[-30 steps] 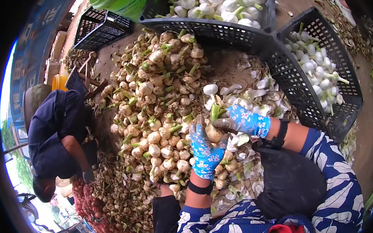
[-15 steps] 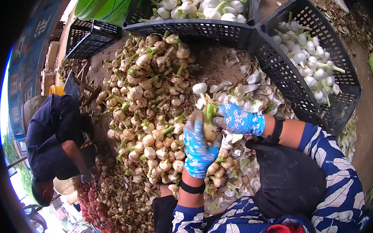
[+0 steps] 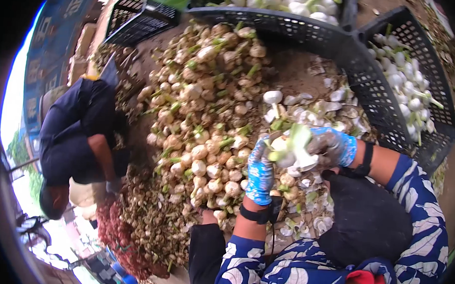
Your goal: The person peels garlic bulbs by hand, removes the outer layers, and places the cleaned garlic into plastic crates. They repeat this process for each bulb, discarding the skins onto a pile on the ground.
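Observation:
My left hand (image 3: 260, 172), in a blue floral glove with a dirty palm, is closed round a garlic bulb (image 3: 284, 154). Pale layers of garlic skin (image 3: 302, 146) stand away from the bulb towards my right hand (image 3: 332, 146), whose gloved fingers are bent and pinch at them. Motion blurs the fingertips and the bulb's edge. Just beyond my hands, a clean white garlic bulb (image 3: 272, 97) rests with its stem towards me. A large heap of unpeeled, soil-stained garlic (image 3: 207, 141) spreads to the left of my left hand.
Black crates with white garlic stand at the back (image 3: 275, 22) and right (image 3: 447, 125); another black crate (image 3: 136, 21) is at back left. Peeled skins (image 3: 337, 109) litter the ground. A person in dark clothes (image 3: 78, 134) bends at left, near a red mesh sack (image 3: 117, 229).
My hands have drawn apart slightly, and pale skin now peels out from the garlic bulb between them. The bulb's green stem stood upright before. The whole view has shifted.

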A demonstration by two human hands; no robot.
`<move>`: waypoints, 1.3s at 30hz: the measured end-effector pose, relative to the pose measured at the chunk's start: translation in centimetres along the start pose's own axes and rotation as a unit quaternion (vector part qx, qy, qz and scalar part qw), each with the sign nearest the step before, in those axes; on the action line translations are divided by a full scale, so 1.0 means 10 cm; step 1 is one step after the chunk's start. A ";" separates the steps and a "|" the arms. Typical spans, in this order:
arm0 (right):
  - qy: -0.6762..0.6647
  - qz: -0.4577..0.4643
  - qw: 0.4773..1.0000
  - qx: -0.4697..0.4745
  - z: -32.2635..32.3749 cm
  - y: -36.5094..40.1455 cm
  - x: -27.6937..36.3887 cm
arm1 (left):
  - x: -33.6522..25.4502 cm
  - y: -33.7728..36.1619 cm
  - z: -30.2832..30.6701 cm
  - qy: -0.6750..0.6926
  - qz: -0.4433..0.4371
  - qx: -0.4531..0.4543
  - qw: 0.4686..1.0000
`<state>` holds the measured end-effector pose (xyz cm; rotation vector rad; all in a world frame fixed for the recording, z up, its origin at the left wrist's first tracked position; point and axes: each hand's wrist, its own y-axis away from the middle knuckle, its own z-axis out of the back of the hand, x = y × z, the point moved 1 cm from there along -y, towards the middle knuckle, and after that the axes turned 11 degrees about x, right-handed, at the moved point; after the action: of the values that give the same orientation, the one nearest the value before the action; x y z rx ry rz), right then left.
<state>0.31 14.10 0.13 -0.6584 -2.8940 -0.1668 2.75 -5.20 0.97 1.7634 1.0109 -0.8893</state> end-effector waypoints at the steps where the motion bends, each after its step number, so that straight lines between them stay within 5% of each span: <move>1: 0.003 0.001 0.998 -0.056 -0.09 -0.04 0.05 | -0.11 -0.01 0.01 -0.242 -0.136 -0.006 0.961; 2: 0.006 0.002 0.993 -0.114 -0.21 -0.03 0.11 | -0.21 0.02 0.01 -0.330 -0.199 -0.051 0.921; 4: 0.204 -0.086 0.971 -0.090 -0.32 -0.04 0.21 | -0.23 0.09 -0.06 -0.264 -0.247 -0.105 0.926; 5: 0.442 -0.049 0.893 -0.067 -0.26 -0.09 0.21 | -0.17 0.06 -0.07 -0.271 -0.249 -0.103 0.924; 6: 0.648 -0.011 0.760 -0.040 -0.23 -0.14 0.16 | -0.20 0.07 -0.14 -0.377 -0.211 -0.126 0.893; 7: 0.722 0.042 0.690 -0.037 -0.21 -0.17 0.13 | -0.19 0.10 -0.14 -0.421 -0.201 -0.114 0.877; 8: 0.724 0.041 0.687 -0.039 -0.18 -0.15 0.18 | -0.18 0.07 -0.13 -0.463 -0.196 -0.099 0.859; 9: 0.826 0.050 0.552 -0.105 -0.32 -0.17 0.33 | -0.22 0.06 -0.13 -0.460 -0.201 -0.080 0.861; 10: 0.900 0.054 0.399 -0.169 -0.39 -0.17 0.44 | -0.26 0.11 -0.20 -0.323 -0.108 -0.078 0.937; 11: 0.897 0.024 0.379 -0.225 -0.28 -0.18 0.50 | -0.34 0.15 -0.28 -0.197 -0.079 -0.073 0.975; 12: 0.903 -0.046 0.375 -0.207 -0.11 -0.13 0.56 | -0.41 0.17 -0.33 -0.066 -0.047 -0.064 0.995; 14: 0.887 -0.121 0.428 -0.122 -0.02 -0.03 0.41 | -0.49 0.16 -0.31 0.120 -0.186 0.010 0.975; 15: 0.848 -0.121 0.516 -0.005 -0.16 0.03 0.35 | -0.52 0.18 -0.24 0.260 -0.126 -0.045 0.956; 16: 0.695 -0.158 0.696 0.087 -0.31 0.08 0.34 | -0.57 0.14 -0.11 0.295 -0.136 -0.056 0.944; 17: 0.689 -0.106 0.696 0.172 -0.40 0.18 0.35 | -0.55 0.07 0.08 0.355 -0.106 -0.104 0.923; 18: 0.548 -0.067 0.804 0.220 -0.57 0.28 0.46 | -0.49 0.03 0.28 0.411 -0.076 -0.153 0.896; 19: 0.548 -0.065 0.803 0.225 -0.58 0.29 0.48 | -0.41 0.01 0.45 0.408 -0.080 -0.155 0.896; 22: 0.589 -0.017 0.808 0.011 -0.59 0.34 0.60 | -0.35 -0.14 0.57 0.455 -0.086 -0.167 0.871; 24: 0.599 0.015 0.788 -0.140 -0.57 0.47 0.68 | -0.45 -0.29 0.29 0.391 -0.087 -0.180 0.898; 25: 0.883 -0.131 0.416 -0.175 -0.11 0.50 0.61 | -0.64 -0.40 0.16 0.357 -0.082 -0.141 0.920; 26: 0.836 -0.355 0.335 -0.250 0.12 0.36 0.50 | -0.80 -0.52 0.13 0.334 -0.119 -0.082 0.931; 27: 0.881 -0.210 0.368 -0.212 0.05 0.37 0.44 | -1.13 -0.56 -0.02 0.276 -0.174 -0.040 0.944; 30: 0.823 -0.067 0.521 -0.215 0.37 0.38 0.15 | -1.68 -0.46 0.01 0.008 -0.337 0.017 0.941; 32: 0.814 -0.144 0.522 -0.209 0.17 0.28 0.23 | -1.40 -0.34 0.62 -0.269 -0.206 -0.137 0.931; 33: 0.827 -0.145 0.502 -0.207 0.20 0.28 0.22 | -1.07 -0.39 1.03 -0.517 -0.262 -0.116 0.807; 34: 0.826 -0.146 0.505 -0.204 0.21 0.26 0.23 | -0.94 -0.37 1.26 -0.723 0.014 -0.086 0.686; 36: 0.819 -0.089 0.538 -0.180 0.13 0.17 0.22 | -0.34 -0.15 1.64 -0.836 0.193 0.018 0.513; 39: 0.697 -0.057 0.700 -0.145 -0.09 -0.06 0.27 | -0.28 -0.05 1.63 -0.801 0.162 -0.007 0.576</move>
<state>-2.21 14.59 1.48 -0.1607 -1.3925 -0.7534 -1.26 -20.86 -2.38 0.4212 -0.5340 -1.5963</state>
